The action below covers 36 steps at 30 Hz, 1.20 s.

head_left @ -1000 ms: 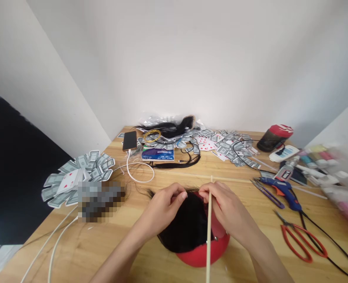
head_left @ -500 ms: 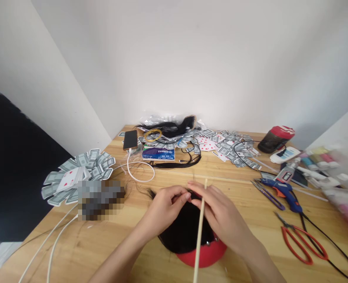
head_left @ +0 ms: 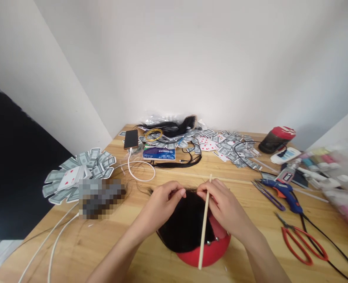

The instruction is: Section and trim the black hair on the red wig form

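Observation:
In front of me a red rounded form (head_left: pixel 210 253) rests on the table, largely covered by a smooth black hairpiece (head_left: pixel 184 226). Small silver pins (head_left: pixel 217 239) sit along the hairpiece's lower right edge. At its upper left edge my left hand (head_left: pixel 165 204) is closed, thumb against forefinger; fine black strands show around the fingertips. My right hand (head_left: pixel 222 206), at the upper right edge, is closed in a pinch with a pale wooden stick (head_left: pixel 203 232) held between its fingers. The stick slants down across the hairpiece and the red form.
Red-handled scissors (head_left: pixel 305 241), a blue glue gun (head_left: pixel 282 192) and purple snips (head_left: pixel 269 196) lie to the right. On the left is a fan of playing cards (head_left: pixel 73 177); scattered cards (head_left: pixel 229 147), a phone (head_left: pixel 131 139) and a blue packet (head_left: pixel 159 152) lie behind.
My hands have moved apart: the right has shifted right, away from the left. The stick has moved with it and rides higher, its lower end now in view.

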Available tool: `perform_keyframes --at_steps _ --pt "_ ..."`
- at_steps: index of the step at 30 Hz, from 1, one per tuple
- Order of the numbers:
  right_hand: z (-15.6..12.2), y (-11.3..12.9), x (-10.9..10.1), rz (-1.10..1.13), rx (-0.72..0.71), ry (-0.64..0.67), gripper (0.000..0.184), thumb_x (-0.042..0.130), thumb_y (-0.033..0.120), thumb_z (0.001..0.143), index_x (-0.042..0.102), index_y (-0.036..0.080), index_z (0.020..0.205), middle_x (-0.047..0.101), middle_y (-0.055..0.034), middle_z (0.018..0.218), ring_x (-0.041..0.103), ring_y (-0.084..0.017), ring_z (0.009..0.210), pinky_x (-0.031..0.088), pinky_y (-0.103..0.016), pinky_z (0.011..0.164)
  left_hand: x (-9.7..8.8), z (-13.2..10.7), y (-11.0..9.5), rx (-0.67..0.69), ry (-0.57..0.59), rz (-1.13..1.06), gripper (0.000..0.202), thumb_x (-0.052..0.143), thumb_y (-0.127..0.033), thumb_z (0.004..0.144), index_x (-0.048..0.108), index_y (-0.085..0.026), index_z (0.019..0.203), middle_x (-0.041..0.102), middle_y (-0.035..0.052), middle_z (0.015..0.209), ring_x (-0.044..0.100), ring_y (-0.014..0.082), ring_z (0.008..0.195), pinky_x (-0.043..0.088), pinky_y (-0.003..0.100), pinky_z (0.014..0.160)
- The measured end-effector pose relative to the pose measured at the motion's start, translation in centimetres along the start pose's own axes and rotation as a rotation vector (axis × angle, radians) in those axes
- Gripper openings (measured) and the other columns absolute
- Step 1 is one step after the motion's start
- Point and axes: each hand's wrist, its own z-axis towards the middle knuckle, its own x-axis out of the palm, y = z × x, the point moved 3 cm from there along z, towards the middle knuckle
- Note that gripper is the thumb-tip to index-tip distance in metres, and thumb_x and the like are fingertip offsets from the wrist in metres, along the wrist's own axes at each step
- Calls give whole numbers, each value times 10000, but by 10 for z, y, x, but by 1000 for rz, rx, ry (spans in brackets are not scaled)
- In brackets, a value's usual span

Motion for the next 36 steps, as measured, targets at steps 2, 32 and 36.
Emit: perform_keyframes --at_steps 2,32,36 --pt "1 -2 -1 23 -6 28 190 496 123 966 569 226 824 637 -27 808 601 -219 800 479 -341 732 -3 2 1 -23 -18 -97 269 669 -383 844 642 -168 685 549 -19 648 447 128 639 311 242 603" --pt "-1 34 48 285 170 12 120 596 183 885 691 249 915 773 -18 867 726 -225 814 563 -327 737 7 -2 3 -72 -385 -1162 305 834 -275 732 555 -152 741 346 -83 615 246 35 478 244 103 393" --pt "-4 29 34 291 196 -34 162 569 224 918 652 242 780 710 2 708 681 -198 682 518 -285 635 -8 2 1 -53 -413 -1160 267 815 -222 752 557 -157 757 394 -80 619 262 26 461 257 90 391"
